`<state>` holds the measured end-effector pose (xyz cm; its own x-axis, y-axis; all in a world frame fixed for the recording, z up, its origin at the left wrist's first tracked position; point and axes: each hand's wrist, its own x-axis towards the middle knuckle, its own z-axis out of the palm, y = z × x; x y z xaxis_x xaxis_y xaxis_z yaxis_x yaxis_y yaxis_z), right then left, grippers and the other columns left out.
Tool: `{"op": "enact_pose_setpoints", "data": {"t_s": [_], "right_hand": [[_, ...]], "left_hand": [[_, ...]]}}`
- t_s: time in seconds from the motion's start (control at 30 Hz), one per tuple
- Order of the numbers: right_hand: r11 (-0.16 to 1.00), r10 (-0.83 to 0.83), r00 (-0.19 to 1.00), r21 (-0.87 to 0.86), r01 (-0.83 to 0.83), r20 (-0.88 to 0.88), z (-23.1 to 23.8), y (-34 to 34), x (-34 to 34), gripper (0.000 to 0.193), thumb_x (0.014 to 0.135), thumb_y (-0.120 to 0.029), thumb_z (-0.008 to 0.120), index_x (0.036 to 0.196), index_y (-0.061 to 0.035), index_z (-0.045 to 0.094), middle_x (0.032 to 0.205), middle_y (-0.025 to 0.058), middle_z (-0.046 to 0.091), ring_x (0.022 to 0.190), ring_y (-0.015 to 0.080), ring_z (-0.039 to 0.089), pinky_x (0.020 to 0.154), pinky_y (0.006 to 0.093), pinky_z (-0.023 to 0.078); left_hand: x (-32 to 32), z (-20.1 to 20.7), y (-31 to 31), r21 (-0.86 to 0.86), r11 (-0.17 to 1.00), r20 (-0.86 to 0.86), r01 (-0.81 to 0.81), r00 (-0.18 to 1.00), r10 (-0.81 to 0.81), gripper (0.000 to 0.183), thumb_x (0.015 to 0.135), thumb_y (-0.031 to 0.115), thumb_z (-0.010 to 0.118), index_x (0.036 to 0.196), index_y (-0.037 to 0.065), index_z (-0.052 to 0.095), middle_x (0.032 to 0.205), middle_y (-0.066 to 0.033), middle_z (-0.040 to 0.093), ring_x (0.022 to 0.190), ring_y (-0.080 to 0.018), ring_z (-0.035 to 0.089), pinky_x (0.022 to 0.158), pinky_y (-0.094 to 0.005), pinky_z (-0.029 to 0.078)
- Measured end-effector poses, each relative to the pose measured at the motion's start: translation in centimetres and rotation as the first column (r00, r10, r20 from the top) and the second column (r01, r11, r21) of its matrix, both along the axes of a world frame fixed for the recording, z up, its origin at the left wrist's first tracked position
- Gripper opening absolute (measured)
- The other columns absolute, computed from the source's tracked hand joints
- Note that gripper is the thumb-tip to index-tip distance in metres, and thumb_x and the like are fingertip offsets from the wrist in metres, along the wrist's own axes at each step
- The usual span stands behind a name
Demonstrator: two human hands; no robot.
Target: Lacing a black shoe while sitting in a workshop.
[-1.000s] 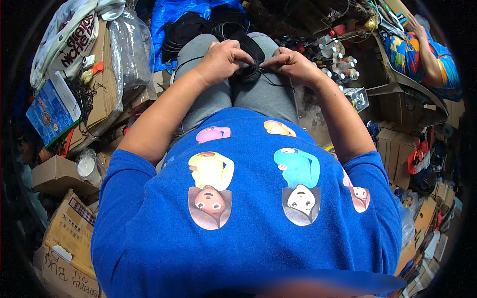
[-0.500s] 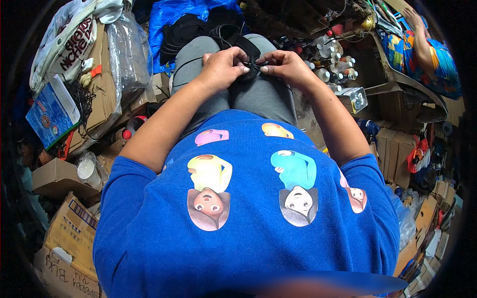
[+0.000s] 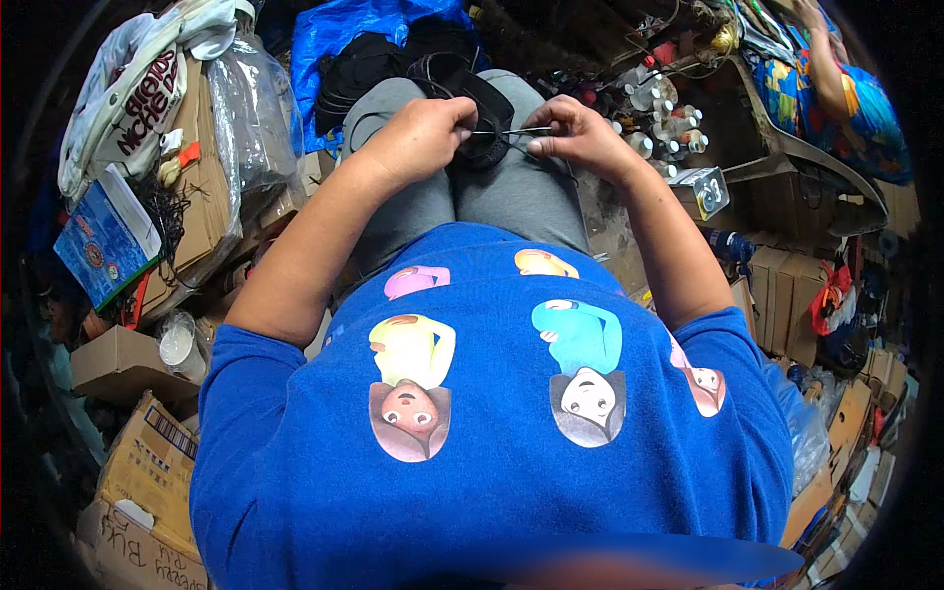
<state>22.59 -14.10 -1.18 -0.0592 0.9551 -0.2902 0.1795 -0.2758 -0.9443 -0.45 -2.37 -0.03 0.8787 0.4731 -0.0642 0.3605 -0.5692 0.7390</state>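
Observation:
On my thighs lies a black fabric piece (image 3: 485, 149) with a wide curved band (image 3: 489, 99), partly hidden under my hands. My right hand (image 3: 582, 138) is closed in a pinch on a thin shiny needle-like tool (image 3: 531, 130) that points left across the black piece. Facing it, my left hand (image 3: 425, 133) is closed, its thumb and fingertips together at a thin black cord (image 3: 483, 132). The cord runs from there toward the tool; whether it is threaded through it is too small to tell. A loose dark strand hangs below the right fingers.
Coiled black material (image 3: 362, 74) lies on a blue plastic sheet (image 3: 313, 49) beyond my knees. Small bottles (image 3: 669, 128) crowd the floor at right. Cardboard boxes (image 3: 128, 359) and a plastic-wrapped stack (image 3: 258, 108) stand left. Another person's arm (image 3: 826, 74) shows at upper right.
My hands have moved apart, the left one leftward and the right one rightward. The shiny tool and cord now show stretched between them, and more of the black piece is visible.

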Motion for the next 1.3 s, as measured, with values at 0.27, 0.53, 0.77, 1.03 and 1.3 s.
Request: {"op": "enact_pose_setpoints", "data": {"t_s": [0.27,0.53,0.77,1.03,1.3], "right_hand": [[0.974,-0.084,0.982,0.221,0.045,0.167,3.5,-1.3,1.8,0.013,0.084,-0.014,0.066,0.086,-0.0025,0.060,0.086,0.0019,0.054,0.081,0.0113,0.054,0.077,0.0239,0.042],[0.951,-0.136,0.542,0.263,-0.165,0.829,4.8,0.8,0.4,0.022,0.080,-0.028,0.065,0.094,-0.0112,0.065,0.098,0.0084,0.061,0.095,0.0291,0.058,0.079,0.0427,0.044],[0.832,0.097,0.229,0.048,-0.552,0.969,4.2,1.4,-4.0,0.011,0.082,-0.014,0.053,0.091,-0.0155,0.058,0.076,0.0077,0.064,0.082,0.0272,0.062,0.080,0.0408,0.040],[0.893,0.089,0.359,0.085,-0.442,0.929,1.2,-1.3,1.3,0.011,0.078,-0.010,0.057,0.088,-0.0130,0.053,0.073,0.0104,0.059,0.084,0.0304,0.059,0.082,0.0417,0.039],[0.887,-0.375,0.773,0.043,0.459,-0.512,1.5,0.0,1.1,0.024,0.088,-0.025,0.062,0.097,-0.0027,0.060,0.092,0.0046,0.060,0.085,0.0138,0.057,0.080,0.0306,0.046]], "left_hand": [[1.4,0.4,-0.8,0.163,0.977,-0.045,0.135,0.991,-0.129,0.017,0.086,0.011,0.054,0.102,0.004,0.051,0.087,-0.0212,0.062,0.086,-0.0404,0.059,0.072,-0.0464,0.046],[1.3,-1.3,-0.7,0.217,0.961,0.014,0.170,0.984,-0.177,0.015,0.086,0.012,0.053,0.099,0.006,0.051,0.086,-0.0194,0.062,0.086,-0.0387,0.059,0.072,-0.0472,0.046],[0.3,-1.1,-0.1,0.227,0.958,0.009,0.177,0.983,-0.184,0.016,0.084,0.011,0.054,0.099,0.006,0.052,0.086,-0.0181,0.062,0.085,-0.0379,0.059,0.073,-0.0467,0.046],[-7.5,-1.9,2.8,0.455,0.889,0.004,0.052,0.998,-0.061,0.022,0.076,0.004,0.048,0.096,0.009,0.055,0.087,-0.0149,0.062,0.087,-0.0339,0.060,0.076,-0.0427,0.047],[-8.6,4.9,3.8,-0.523,0.851,0.480,-0.048,0.808,0.341,0.010,0.089,0.012,0.058,0.092,0.003,0.061,0.084,-0.0048,0.063,0.080,-0.0156,0.059,0.077,-0.0288,0.047]]}}
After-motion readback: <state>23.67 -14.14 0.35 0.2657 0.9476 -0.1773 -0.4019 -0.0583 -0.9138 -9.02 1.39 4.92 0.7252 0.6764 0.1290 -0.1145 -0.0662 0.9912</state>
